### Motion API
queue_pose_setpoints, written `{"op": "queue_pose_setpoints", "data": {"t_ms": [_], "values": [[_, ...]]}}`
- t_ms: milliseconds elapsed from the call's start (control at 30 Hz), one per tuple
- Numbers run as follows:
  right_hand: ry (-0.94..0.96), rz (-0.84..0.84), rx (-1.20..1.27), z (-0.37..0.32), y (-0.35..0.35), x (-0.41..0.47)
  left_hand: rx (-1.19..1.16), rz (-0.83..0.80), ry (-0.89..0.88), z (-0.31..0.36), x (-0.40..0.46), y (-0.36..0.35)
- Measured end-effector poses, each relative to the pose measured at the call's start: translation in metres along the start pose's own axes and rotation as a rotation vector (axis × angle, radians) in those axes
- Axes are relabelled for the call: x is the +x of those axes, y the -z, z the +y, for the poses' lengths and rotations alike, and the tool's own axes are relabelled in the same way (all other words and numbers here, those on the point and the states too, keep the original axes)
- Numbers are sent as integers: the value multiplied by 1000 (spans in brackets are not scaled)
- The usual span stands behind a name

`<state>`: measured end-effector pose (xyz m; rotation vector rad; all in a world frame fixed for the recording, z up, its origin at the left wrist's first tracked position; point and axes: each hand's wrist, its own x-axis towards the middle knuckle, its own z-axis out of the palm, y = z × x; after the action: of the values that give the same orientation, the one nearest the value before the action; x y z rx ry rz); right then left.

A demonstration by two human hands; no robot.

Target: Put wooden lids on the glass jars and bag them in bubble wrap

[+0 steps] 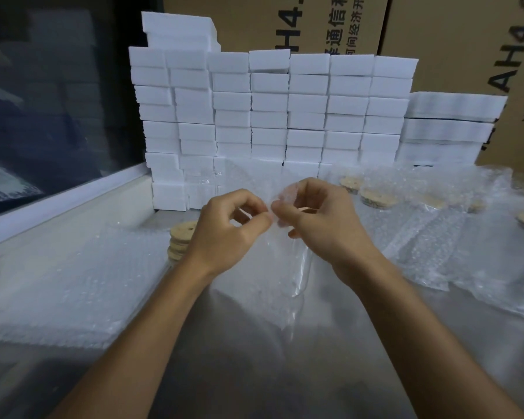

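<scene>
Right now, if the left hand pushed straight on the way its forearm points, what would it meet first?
Probably the bubble wrap bag that the left hand already pinches, then the right hand just beyond; depth is unclear.

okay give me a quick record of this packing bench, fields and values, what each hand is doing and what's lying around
left hand: pinches the top edge of the bubble wrap bag
right hand: pinches the same edge, beside the left
bag contents: cannot tell
wooden lids: stacked left of the left hand
bagged jars: lying at right, lids on
flat bubble wrap bags: piled at left
white foam blocks: stacked along the back
cardboard boxes: behind the foam
</scene>
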<state>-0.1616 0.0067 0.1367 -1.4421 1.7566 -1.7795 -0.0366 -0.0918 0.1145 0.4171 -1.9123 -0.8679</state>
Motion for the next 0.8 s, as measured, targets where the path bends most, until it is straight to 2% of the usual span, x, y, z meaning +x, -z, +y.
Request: {"op": "queue_pose_setpoints", "data": {"t_ms": [133,300,400,533,633,800], "values": [[29,30,-24,0,1,1,-1,73,59,-1,2,5],[99,-33,-105,0,-1,0,186,33,-123,1,3,8],[106,-44,-151,0,-2,0,258,43,-152,2,5,7],[75,1,-182,-1,-1,-1,253,179,-209,1,4,9],[44,52,-175,0,-1,-1,187,267,-185,3,4,10],[4,17,-207,0,-2,-2,78,301,-110,9,1,7]]}}
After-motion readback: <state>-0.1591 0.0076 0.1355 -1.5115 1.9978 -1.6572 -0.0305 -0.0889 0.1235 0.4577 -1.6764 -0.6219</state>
